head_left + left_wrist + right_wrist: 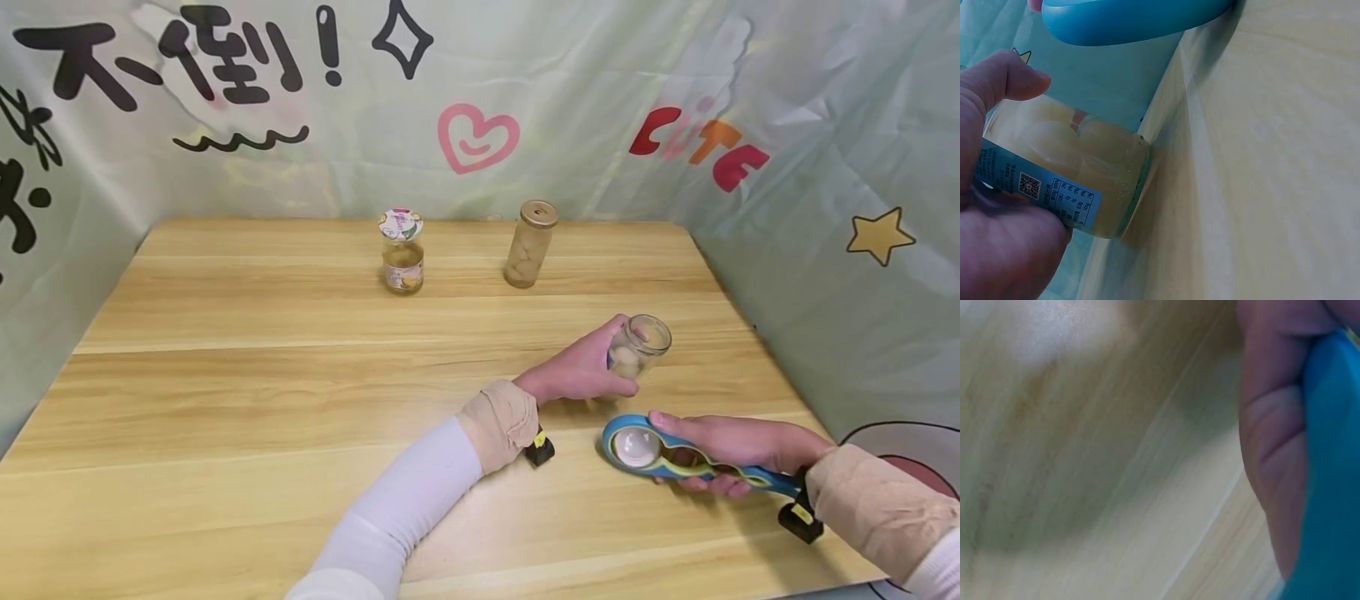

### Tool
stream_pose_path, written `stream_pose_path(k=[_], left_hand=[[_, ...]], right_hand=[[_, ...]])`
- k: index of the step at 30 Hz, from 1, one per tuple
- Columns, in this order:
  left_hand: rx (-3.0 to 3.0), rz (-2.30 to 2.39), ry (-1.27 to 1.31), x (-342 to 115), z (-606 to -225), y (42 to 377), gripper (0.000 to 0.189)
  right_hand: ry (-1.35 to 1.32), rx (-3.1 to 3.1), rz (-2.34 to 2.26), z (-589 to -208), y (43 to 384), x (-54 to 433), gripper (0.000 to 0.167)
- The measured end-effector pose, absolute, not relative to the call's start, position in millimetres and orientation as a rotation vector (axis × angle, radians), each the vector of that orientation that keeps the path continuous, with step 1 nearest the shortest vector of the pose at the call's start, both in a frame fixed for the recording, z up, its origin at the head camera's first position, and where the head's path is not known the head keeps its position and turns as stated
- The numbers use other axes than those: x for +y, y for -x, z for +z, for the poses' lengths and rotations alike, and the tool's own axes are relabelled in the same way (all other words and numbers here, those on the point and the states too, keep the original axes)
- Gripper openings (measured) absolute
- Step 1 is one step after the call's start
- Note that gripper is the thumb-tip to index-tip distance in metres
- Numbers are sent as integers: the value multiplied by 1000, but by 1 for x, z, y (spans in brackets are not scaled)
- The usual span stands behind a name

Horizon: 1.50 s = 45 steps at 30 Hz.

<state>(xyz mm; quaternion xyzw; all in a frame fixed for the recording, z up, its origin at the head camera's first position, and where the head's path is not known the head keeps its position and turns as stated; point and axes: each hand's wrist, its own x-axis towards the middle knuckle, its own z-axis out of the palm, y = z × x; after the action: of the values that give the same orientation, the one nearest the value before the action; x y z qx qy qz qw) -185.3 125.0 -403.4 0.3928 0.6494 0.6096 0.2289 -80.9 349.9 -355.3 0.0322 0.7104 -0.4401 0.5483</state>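
Note:
My left hand (588, 367) grips a lidless glass jar (627, 362) from its left side, thumb and fingers around the wall. Pale round fruit and a blue printed label (1054, 190) show on it in the left wrist view; its base is right by the wooden tabletop. In my right hand (738, 442) is a blue and yellow-green jar opener (643, 471), held along its handle just nearer to me than the jar. A white disc (636, 447), like the inside of a lid, sits in its end opening. The right wrist view shows the opener's blue side against my palm.
Two more jars stand at the back of the wooden table (262, 400): a short one (403, 262) with a patterned lid, and a taller one (528, 250) with a gold lid and pale round contents. Printed cloth (360, 167) hangs around the back and sides.

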Motion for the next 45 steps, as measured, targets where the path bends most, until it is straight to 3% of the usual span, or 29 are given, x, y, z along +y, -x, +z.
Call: stream_pose_path(k=[13, 20, 45], left_hand=[[1793, 1667, -1086, 125, -404, 185, 63], [1771, 1673, -1090, 124, -404, 185, 63], [1768, 1681, -1089, 122, -402, 184, 60]], right_hand=[[-55, 1657, -1061, -357, 80, 351, 75], [-9, 1640, -1090, -362, 80, 351, 64], [117, 1541, -1199, -376, 84, 356, 75]])
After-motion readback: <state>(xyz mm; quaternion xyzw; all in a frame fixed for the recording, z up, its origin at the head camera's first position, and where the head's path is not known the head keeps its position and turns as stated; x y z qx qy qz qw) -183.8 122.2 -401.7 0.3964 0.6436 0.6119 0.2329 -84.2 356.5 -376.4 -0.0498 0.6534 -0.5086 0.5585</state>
